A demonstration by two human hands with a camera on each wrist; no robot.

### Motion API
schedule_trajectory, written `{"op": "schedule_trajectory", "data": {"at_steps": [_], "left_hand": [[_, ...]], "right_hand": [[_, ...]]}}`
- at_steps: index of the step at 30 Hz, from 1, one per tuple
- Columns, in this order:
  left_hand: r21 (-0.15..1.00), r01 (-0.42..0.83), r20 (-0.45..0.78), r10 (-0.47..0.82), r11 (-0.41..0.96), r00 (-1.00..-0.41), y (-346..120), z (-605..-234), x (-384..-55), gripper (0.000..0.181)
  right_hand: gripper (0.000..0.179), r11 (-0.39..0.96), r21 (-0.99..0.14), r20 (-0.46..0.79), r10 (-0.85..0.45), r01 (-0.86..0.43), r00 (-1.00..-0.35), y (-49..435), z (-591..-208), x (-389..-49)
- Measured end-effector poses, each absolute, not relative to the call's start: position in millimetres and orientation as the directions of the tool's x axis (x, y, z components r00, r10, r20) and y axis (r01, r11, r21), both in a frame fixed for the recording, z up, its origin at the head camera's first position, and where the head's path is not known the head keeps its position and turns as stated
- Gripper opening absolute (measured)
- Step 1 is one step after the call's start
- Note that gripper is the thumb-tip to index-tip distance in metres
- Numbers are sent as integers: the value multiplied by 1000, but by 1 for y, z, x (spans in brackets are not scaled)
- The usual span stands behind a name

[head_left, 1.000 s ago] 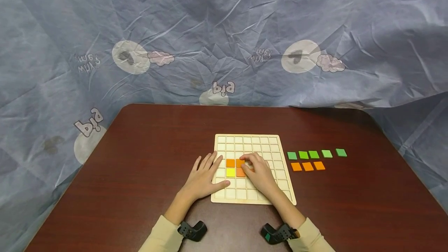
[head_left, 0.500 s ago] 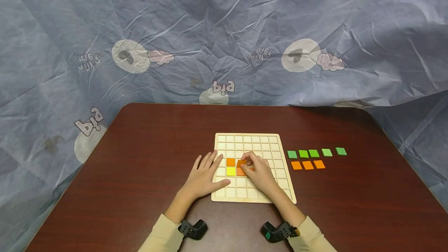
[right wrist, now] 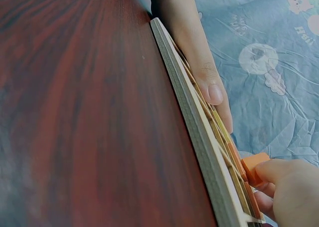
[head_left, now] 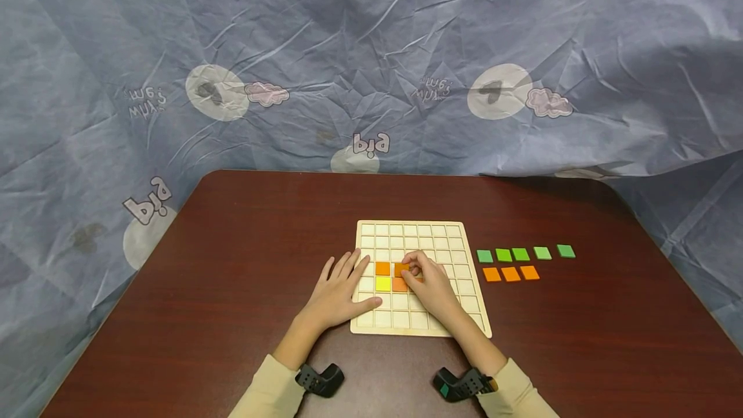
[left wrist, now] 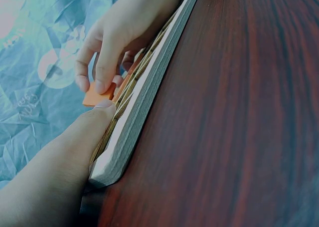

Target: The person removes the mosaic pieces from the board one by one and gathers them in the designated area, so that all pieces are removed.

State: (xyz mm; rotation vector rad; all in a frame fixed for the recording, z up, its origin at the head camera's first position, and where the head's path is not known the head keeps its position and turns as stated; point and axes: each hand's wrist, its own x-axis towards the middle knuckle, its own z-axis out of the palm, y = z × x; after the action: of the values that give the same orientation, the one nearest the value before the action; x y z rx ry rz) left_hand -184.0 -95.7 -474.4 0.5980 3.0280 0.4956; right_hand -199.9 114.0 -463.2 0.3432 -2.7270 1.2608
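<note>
My right hand (head_left: 432, 286) pinches an orange square tile (right wrist: 255, 166) between thumb and fingers. The tile stands up from the wooden grid board (head_left: 400, 322), tilted, as both wrist views show. My left hand (head_left: 333, 295) lies with spread, straight fingers on the board's left side, its thumb (left wrist: 97, 119) along the near part. Set in the board's cells are a darker orange tile (head_left: 382, 269), a yellow tile (head_left: 383, 284) and a lighter orange tile (head_left: 400, 284). A further orange tile (right wrist: 251, 199) is mostly hidden under the right hand.
Right of the board, a row of green tiles (head_left: 520, 254) lies on the dark red-brown table (head_left: 278, 224). Closer to me is a row of 3 orange tiles (head_left: 511, 274). A printed blue-grey cloth (head_left: 371, 82) hangs behind the table's far edge.
My right hand has raised the orange tile's edge out of its cell and shifted it slightly right. The left hand has stayed in place.
</note>
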Motion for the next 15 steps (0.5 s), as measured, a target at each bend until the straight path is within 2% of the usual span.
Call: {"op": "schedule_trajectory", "data": {"at_steps": [6, 15], "left_hand": [[320, 364, 39, 372, 875, -927, -97, -474, -183, 86], [321, 366, 42, 373, 873, -927, -96, -475, -184, 86]], "right_hand": [[19, 611, -749, 197, -162, -255, -967, 113, -461, -200], [21, 544, -821, 125, -125, -173, -984, 120, -447, -197]]}}
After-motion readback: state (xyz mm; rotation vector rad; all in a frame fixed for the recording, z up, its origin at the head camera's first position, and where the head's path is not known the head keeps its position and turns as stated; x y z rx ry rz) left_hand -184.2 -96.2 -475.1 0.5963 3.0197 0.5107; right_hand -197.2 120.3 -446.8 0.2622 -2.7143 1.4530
